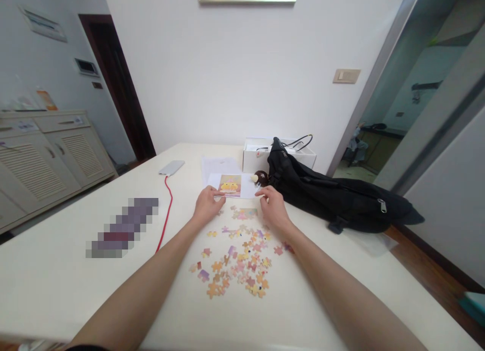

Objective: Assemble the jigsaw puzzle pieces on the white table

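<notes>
My left hand (pixel 206 203) and my right hand (pixel 273 205) both rest at the near edge of the picture sheet (pixel 235 185) — a white sheet printed with a yellow and pink cartoon image, lying flat on the white table (pixel 76 270). The left fingers curl narrowly and pinch the sheet's near left corner; the right fingertips press on or just beside its near right corner, bent inward, though I cannot tell whether they grip anything.

Between my hands, just nearer to me than the sheet, lies a small joined patch of puzzle (pixel 245 213). Closer still, between my forearms, the loose jigsaw pieces (pixel 237 262) are scattered — pink, orange, yellow and purple.

Behind the sheet lies another white paper (pixel 217 165). To the right a black bag (pixel 333 194) sprawls across the table, with a small brown plush charm (pixel 260 178) at its near end and a white box (pixel 254 154) behind it. To the left a red cable (pixel 165 214) runs up to a silver power bank (pixel 172 167).
</notes>
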Motion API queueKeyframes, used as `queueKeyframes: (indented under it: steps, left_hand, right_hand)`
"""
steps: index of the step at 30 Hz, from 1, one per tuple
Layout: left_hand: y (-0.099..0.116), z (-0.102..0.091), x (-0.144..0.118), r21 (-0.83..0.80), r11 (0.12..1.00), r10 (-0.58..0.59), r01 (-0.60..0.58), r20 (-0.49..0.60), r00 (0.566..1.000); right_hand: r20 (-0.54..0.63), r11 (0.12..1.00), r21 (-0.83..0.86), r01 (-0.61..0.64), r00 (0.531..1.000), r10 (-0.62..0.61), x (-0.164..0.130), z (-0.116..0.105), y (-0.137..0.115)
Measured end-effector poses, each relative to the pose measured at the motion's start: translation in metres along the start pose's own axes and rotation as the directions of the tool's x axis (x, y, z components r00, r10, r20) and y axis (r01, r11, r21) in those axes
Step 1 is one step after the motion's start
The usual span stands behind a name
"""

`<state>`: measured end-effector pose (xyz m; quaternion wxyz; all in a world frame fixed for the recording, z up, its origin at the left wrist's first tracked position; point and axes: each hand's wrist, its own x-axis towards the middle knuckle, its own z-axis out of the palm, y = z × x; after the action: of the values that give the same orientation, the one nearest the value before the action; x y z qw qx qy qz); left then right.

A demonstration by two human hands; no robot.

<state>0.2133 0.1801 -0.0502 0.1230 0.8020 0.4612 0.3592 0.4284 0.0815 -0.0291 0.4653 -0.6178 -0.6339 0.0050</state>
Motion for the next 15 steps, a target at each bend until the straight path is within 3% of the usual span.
queueKeyframes:
  steps: [3, 5, 10, 15]
  left_hand:
    - [-0.005, 0.006, -0.002, 0.019, 0.999, 0.040, -0.041, 0.047, 0.998]
    - [-0.006, 0.009, -0.003, 0.020, 0.997, 0.071, -0.073, 0.082, 0.994]
    - [-0.008, 0.013, -0.002, 0.013, 0.987, 0.157, -0.161, 0.152, 0.976]
    - [-0.011, 0.015, 0.001, -0.016, 0.990, 0.139, -0.138, 0.136, 0.981]
  right_hand:
    - [-0.143, 0.973, 0.075, -0.220, 0.963, 0.229, 0.008, -0.010, 0.017]
    - [-0.181, 0.949, 0.098, -0.299, 0.933, 0.312, 0.011, -0.014, 0.030]
    - [-0.214, 0.924, 0.116, -0.364, 0.899, 0.381, 0.011, -0.011, 0.050]
    - [-0.200, 0.922, 0.118, -0.369, 0.901, 0.386, 0.010, -0.005, 0.049]
